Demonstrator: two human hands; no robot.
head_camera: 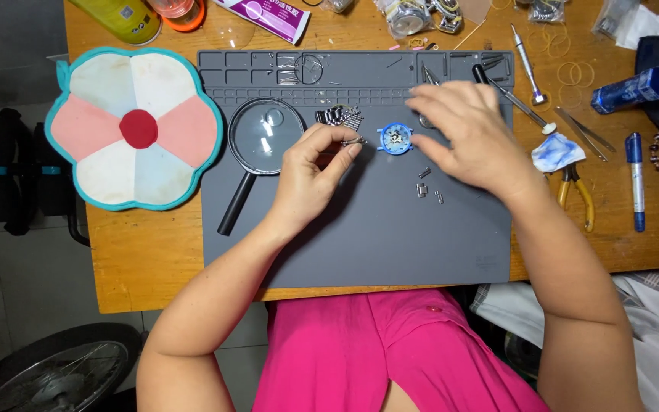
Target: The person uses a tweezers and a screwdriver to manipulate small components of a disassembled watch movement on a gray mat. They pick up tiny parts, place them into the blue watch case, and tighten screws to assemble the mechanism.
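Wooden worktop [154, 252] carries a grey work mat [360, 236], and we work over its upper middle. Our left hand [310, 179] has its fingers [348, 145] pressed together, pinching a small metal piece [356, 140] that is too small to tell apart. At 3 o'clock of it, just beside, sits a round blue holder [395, 139]. Our right hand [470, 137] hovers at 3 o'clock of the holder, fingers spread, holding nothing we can see. Loose metal links [425, 187] lie at 6 o'clock of the holder. Magnifying glass [263, 136] lies at 9 o'clock of the left hand, with a flower-shaped pad [133, 126] beyond it.
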